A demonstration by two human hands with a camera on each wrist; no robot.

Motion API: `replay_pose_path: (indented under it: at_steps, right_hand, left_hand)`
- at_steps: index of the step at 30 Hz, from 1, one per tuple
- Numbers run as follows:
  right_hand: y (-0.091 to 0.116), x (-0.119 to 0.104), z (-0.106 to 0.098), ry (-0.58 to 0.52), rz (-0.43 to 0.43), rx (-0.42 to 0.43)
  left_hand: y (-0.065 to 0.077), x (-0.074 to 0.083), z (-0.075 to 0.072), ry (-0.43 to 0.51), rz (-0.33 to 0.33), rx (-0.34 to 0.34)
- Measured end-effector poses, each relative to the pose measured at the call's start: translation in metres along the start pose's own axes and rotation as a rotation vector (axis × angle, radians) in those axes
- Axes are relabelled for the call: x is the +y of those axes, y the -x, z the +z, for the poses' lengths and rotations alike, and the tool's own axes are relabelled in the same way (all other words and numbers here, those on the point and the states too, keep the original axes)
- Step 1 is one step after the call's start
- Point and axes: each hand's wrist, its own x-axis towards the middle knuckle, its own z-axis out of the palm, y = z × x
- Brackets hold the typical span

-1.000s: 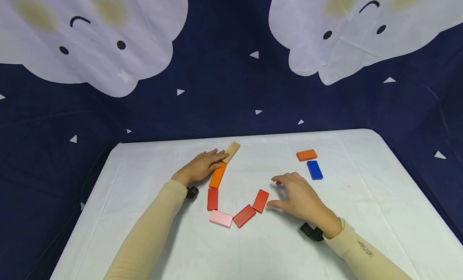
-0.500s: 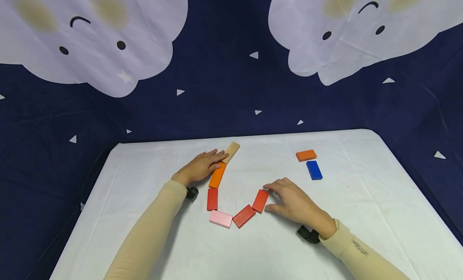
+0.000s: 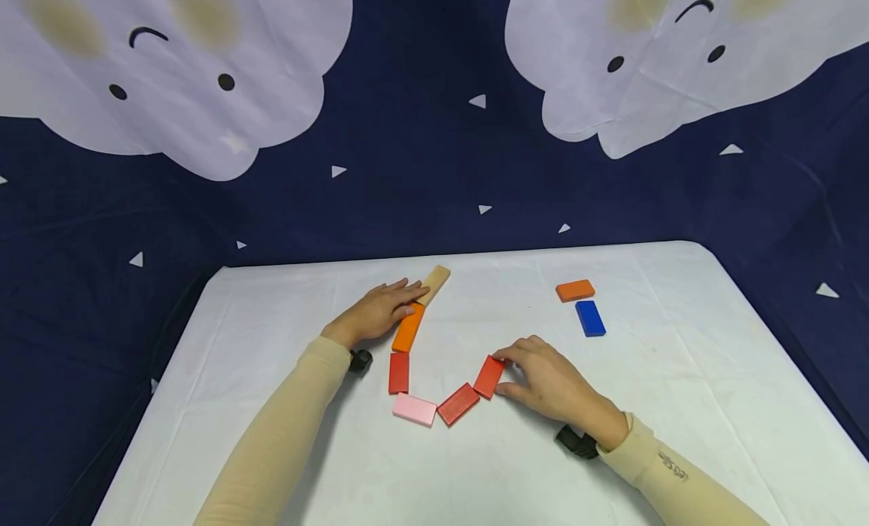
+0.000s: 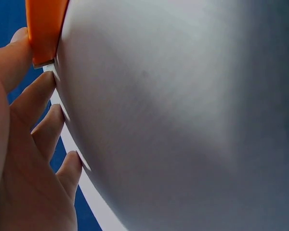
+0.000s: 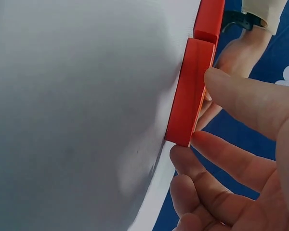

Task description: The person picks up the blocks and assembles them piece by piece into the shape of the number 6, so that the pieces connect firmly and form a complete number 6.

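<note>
Flat rectangular blocks make a curved line on the white table. My left hand point(image 3: 375, 313) lies at its far end, fingers reaching onto the tan block point(image 3: 437, 281) and thumb on the orange block point(image 3: 409, 328). Below these come a red block point(image 3: 399, 373), a pink block point(image 3: 415, 410), a darker red block point(image 3: 459, 404) and the right-end red block point(image 3: 489, 377). My right hand point(image 3: 553, 382) touches that end block. In the right wrist view, the thumb point(image 5: 221, 79) meets the block's long side, while the index finger is at its end.
A darker orange block point(image 3: 575, 290) and a blue block point(image 3: 591, 318) lie apart at the back right. The white tabletop point(image 3: 434, 481) ends at a dark blue cloth point(image 3: 414, 209) with cloud shapes.
My right hand has moved left and in to the end red block, its thumb and index finger drawing closer to it. My left hand and the blocks have not visibly moved.
</note>
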Motion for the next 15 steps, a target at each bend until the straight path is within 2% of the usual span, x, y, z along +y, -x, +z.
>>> replay_pose_path:
  at_steps: [15]
  right_hand:
    - [0.0052, -0.0026, -0.0024, 0.015, 0.026, 0.002]
  left_hand:
    - [0.0008, 0.0021, -0.0008, 0.007, -0.004, -0.004]
